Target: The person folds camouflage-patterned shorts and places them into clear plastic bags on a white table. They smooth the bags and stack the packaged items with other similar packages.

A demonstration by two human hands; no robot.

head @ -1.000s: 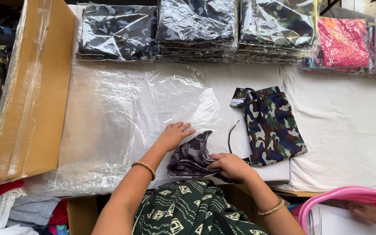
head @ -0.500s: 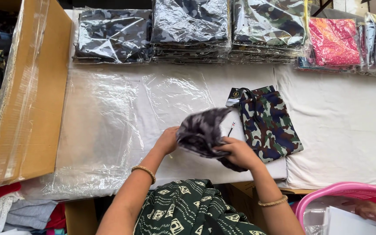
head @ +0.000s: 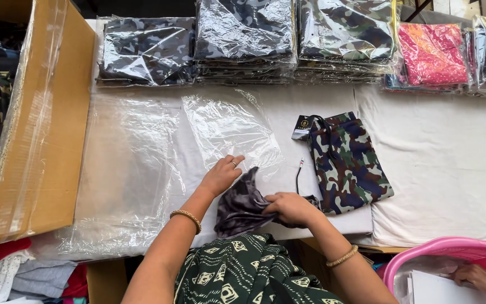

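A grey camouflage garment (head: pixel 242 207) lies bunched at the near edge of the white table (head: pixel 445 163). My right hand (head: pixel 291 207) grips its right side. My left hand (head: pixel 222 174) rests with fingers spread on the garment's upper left corner, at the edge of a clear plastic bag (head: pixel 229 129). A folded green, blue and brown camouflage garment (head: pixel 347 163) with a dark tag and a drawstring lies just right of my right hand.
Stacks of bagged camouflage garments (head: pixel 243 39) line the far edge, with pink bagged ones (head: pixel 431 53) to the right. A large cardboard box (head: pixel 40 124) stands at the left. Clear plastic sheets (head: pixel 125 169) cover the left table. Another person's hand (head: pixel 472 276) is in a pink basket (head: pixel 451 250), bottom right.
The grey garment was lifted above the table half a second ago and has now come back down to the near edge. My left hand has flattened onto it.
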